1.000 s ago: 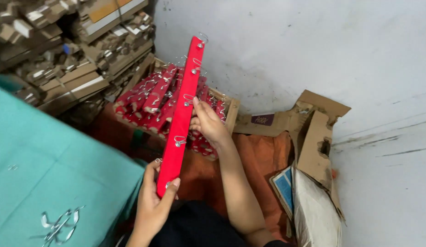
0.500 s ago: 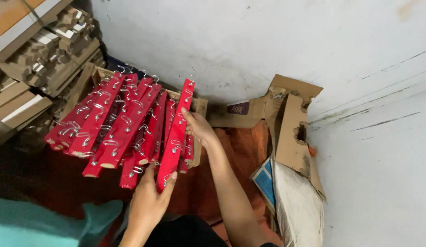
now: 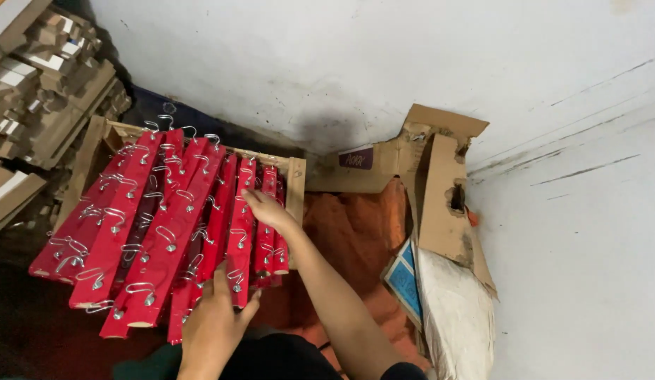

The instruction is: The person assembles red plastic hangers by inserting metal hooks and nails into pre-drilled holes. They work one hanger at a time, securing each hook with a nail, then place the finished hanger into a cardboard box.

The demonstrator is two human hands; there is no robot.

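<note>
Torn brown cardboard box (image 3: 440, 183) with a dark label against the white wall, blue packet (image 3: 405, 278) below it; red hook racks (image 3: 166, 218) fill the wooden crate (image 3: 296, 186), right hand (image 3: 265, 209) flat atop one, left hand (image 3: 216, 325) loosely open touching its near end.

We look steeply down from a single camera worn on the head, facing forward toward a white wall (image 3: 384, 63) that fills the upper frame. Our two forearms enter from the bottom edge, so the view sits close above the hands, the left hand (image 3: 213, 325) nearest the lens. A crate of red hook racks (image 3: 166, 225) lies left of centre, torn cardboard (image 3: 440, 190) to the right.
</note>
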